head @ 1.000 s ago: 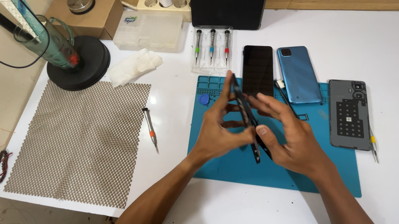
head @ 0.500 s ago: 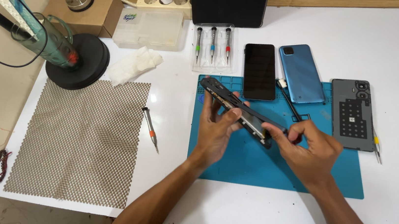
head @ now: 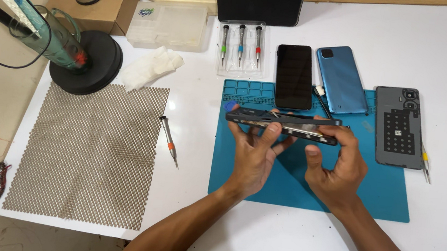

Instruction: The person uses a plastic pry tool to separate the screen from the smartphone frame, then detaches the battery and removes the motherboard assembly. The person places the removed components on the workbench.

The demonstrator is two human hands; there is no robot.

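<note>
A white surface (head: 356, 23) carries a mesh mat (head: 88, 150) on the left and a blue mat (head: 312, 179) under the hands. Beyond lie a dark phone (head: 294, 76), a blue cover (head: 342, 80) and a grey panel (head: 399, 126); a screwdriver (head: 169, 141) lies between the mats. Left hand (head: 256, 156) and right hand (head: 335, 167), palms facing, pinch a phone frame (head: 282, 121) edge-on, level above the blue mat.

Both hands hold a dark phone frame (head: 284, 125) edge-on above the blue work mat (head: 305, 189): the left hand (head: 256, 156) grips its left part, the right hand (head: 335, 167) its right end. A small screwdriver (head: 169, 141) lies on the white table (head: 193, 205), beside the mesh mat (head: 88, 150).
</note>
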